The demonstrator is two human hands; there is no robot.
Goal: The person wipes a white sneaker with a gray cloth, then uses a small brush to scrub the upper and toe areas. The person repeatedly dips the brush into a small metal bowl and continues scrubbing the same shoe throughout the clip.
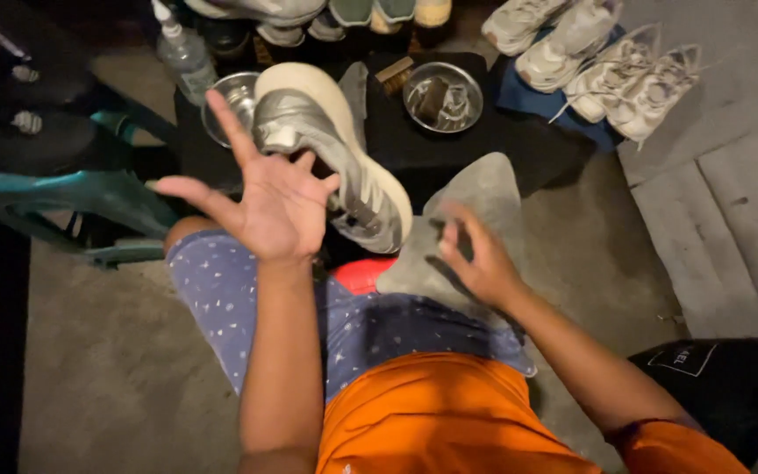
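Over the person's lap, the left hand point(269, 206) is spread wide, palm up and fingers fanned, with a silver-grey sneaker point(335, 162) with a cream sole tipped against its fingertips, toe pointing away; whether the shoe rests on the fingers or is loose in the air, I cannot tell. The right hand point(475, 259) pinches a pale grey cloth point(475, 202) between thumb and curled fingers, holding it just beside the shoe's heel, not touching the upper. Judging from that, the wiping of this sneaker looks under way but unfinished: the cloth is off the shoe, and the shoe's far side is hidden.

On the low black table point(484, 149) ahead stand two round metal bowls, the left one point(230, 101) partly behind the sneaker, the right one point(442, 96) holding something dark. A small wooden brush point(394, 70) lies between them. A clear plastic spray bottle point(182, 53) stands at the table's left corner. White sneakers point(607, 75) sit in a cluster on a blue cloth at the right. Near the lower right lies a black bag point(730, 395) bearing a small rectangular label with pale lettering
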